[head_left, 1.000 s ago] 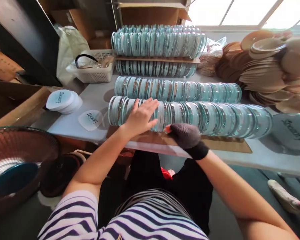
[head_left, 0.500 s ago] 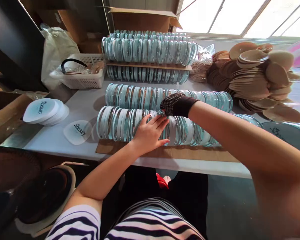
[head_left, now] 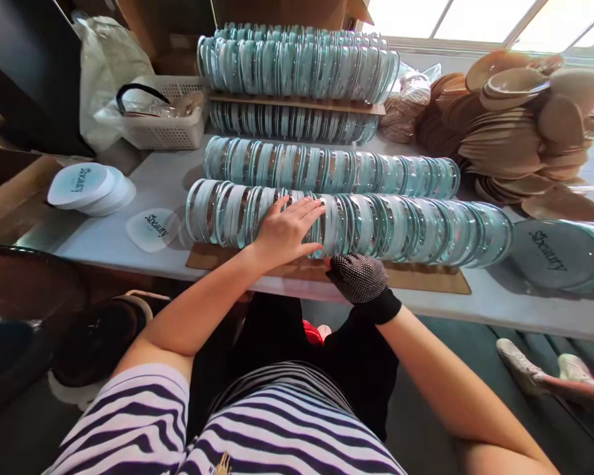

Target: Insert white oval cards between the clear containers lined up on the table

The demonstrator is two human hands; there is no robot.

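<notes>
A long row of clear round plastic cases [head_left: 400, 227] stands on edge near the table's front. My left hand [head_left: 290, 227] is bare and lies flat across the top of this row, fingers stretched out. My right hand [head_left: 359, 277], in a dark dotted glove, is at the row's front lower edge. Its fingers are curled closed, and whatever they may grip is hidden. Beneath the row runs a strip of brown cardboard [head_left: 426, 280]. A second row of the same cases [head_left: 277, 165] lies just behind.
More case rows [head_left: 297, 69] are stacked at the back. A white basket [head_left: 173, 125], printed white cards [head_left: 86, 188] and a single card [head_left: 153, 229] are on the left. Beige cup-shaped pieces [head_left: 505, 138] are piled at right, near a printed round case [head_left: 549, 254]. Another person's shoes [head_left: 519, 363] show below.
My right hand has come from behind the front row, over it, down to its front edge. My left hand stays on the row. The view has tilted downward.
</notes>
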